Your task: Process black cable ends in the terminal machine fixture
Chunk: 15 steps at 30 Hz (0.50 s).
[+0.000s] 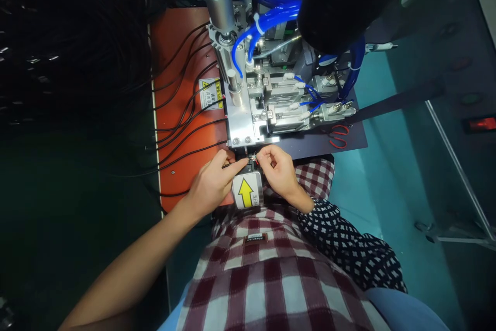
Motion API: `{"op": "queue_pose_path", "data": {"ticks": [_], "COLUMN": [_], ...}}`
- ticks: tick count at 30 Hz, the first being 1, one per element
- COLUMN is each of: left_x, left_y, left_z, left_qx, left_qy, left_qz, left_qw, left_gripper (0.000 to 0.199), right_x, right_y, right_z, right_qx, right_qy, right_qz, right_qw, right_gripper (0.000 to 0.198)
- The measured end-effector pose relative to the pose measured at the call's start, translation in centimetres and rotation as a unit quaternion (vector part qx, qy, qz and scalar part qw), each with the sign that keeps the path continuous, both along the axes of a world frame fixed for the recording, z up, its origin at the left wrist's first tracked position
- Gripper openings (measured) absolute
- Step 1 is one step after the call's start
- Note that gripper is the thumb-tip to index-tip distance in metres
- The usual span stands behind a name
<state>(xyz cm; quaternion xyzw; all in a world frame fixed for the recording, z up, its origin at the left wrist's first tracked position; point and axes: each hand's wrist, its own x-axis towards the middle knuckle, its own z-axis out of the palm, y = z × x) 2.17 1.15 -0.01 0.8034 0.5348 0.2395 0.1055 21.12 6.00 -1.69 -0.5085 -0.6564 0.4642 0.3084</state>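
My left hand (211,178) is at the front of the machine, its thumb stretched along a small black fixture (248,166) and its fingers curled round what looks like the end of a black cable. Close beside it, my right hand (279,170) pinches the fine red and pale wires (254,157) at the cable's end, just over the fixture. The fingertips of both hands nearly meet. A white label with a yellow arrow (245,191) sits in front of the fixture. My fingers partly hide the wire ends.
A metal machine (242,124) with blue air hoses (277,15) rises right behind my hands. Several black cables (186,158) cross the orange board (174,181) at left, beside a large dark cable bundle (77,52). Red-handled scissors (339,137) lie at right.
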Motion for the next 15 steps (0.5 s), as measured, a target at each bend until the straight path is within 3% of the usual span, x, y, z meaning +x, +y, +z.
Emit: {"op": "queue_pose_path", "data": {"ticks": [11,15], "left_x": [0.00,-0.02], "left_y": [-0.03,-0.01], "left_z": [0.07,0.08], "left_qx": [-0.004,-0.004], "left_qy": [-0.006,-0.003], "left_qz": [0.000,-0.001], "left_qw": [1.000,1.000], "left_gripper": [0.033,0.033], "right_x": [0.01,0.11], "right_y": [-0.05,0.23], "right_z": [0.45,0.29], "right_qx": [0.021,-0.032], "right_qy": [-0.011,-0.006], "right_qz": [-0.001,-0.007], "right_qw": [1.000,0.999], "right_gripper": [0.013,0.014]}}
